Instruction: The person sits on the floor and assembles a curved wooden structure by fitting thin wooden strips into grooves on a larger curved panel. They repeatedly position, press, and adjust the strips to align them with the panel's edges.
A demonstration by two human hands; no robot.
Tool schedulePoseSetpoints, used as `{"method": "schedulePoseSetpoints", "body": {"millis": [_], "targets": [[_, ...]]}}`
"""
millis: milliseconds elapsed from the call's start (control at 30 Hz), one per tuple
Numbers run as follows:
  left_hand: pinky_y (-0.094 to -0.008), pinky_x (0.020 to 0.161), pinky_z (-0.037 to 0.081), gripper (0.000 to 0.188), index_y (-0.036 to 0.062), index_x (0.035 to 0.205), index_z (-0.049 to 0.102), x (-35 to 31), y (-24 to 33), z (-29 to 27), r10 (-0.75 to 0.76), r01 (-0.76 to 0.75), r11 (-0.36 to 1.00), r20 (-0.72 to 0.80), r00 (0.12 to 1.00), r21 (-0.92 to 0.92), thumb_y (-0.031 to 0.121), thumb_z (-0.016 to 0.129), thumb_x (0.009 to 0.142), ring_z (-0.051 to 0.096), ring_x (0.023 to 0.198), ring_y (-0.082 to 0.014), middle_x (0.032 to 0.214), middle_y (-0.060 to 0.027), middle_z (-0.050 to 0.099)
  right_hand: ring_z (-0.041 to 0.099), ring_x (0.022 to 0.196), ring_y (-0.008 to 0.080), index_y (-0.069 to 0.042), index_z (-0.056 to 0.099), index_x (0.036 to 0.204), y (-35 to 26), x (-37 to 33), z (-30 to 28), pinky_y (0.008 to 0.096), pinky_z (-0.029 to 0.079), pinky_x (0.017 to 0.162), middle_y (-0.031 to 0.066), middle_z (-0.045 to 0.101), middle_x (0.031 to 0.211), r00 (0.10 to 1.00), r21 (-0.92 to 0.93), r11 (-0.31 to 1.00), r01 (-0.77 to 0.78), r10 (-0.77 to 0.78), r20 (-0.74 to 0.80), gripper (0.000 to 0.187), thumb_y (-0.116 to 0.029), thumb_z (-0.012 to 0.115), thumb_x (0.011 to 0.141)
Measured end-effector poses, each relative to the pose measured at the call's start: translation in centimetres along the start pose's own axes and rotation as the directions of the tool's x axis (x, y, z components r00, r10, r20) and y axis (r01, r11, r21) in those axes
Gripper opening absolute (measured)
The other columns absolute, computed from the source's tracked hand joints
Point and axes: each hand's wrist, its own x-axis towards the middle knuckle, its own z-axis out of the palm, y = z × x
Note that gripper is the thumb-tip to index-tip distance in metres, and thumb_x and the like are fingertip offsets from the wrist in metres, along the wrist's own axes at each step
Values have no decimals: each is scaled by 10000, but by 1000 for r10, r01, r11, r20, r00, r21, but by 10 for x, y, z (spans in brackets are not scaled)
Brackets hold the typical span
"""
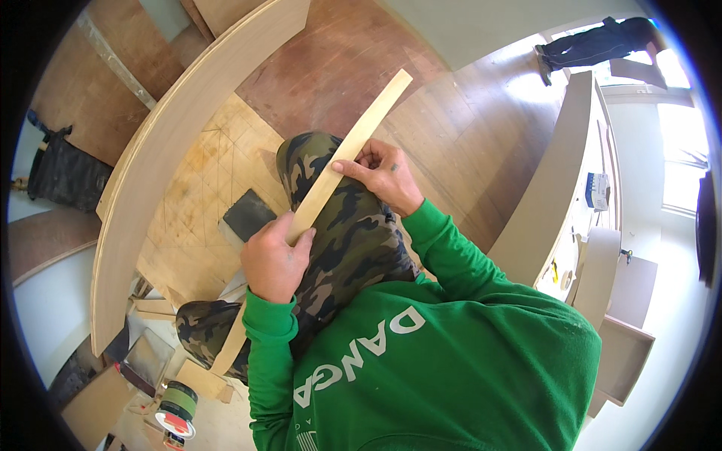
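A long, narrow strip of pale wood (368, 120) lies slantwise across my lap, over camouflage trousers. My left hand (274, 257) is closed round its lower middle, thumb along the near edge. Further up, my right hand (382, 174) grips the same strip with the thumb on top and the fingers curled beneath. The strip's upper end sticks out past my right hand, and its lower end passes under my left forearm. Close to my left hand, a dark grey square sheet (249, 215) rests on a marked plywood board (188, 225).
A tall curved wooden panel (143, 180) rises on the left. On the right stands a long curved bench (553, 173) with a small blue-and-white box (597, 191). A round can (177, 410) and wood offcuts (203, 379) lie lower left. Another person's legs (598, 45) show at the far right.
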Motion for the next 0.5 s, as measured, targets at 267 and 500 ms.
{"method": "schedulePoseSetpoints", "body": {"millis": [267, 500], "targets": [[-434, 744, 588, 345, -5, 1108, 802, -1, 0, 2, -35, 35, 999, 27, 999, 20, 201, 904, 851, 760, 862, -423, 944, -251, 769, 647, 753, 74, 38, 776, 1014, 7, 8, -16, 248, 534, 665, 24, 753, 879, 986, 297, 952, -70, 21, 167, 227, -149, 887, 950], [-485, 721, 585, 360, 7, 1104, 792, -1, -5, 6, 26, -26, 999, -6, 1000, 36, 215, 902, 832, 745, 839, -425, 942, -203, 777, 666, 842, 65, 26, 795, 1118, 15, 8, -33, 238, 542, 746, 17, 769, 951, 957, 262, 965, -33, -45, 287, 198, -136, 811, 1005]]}}
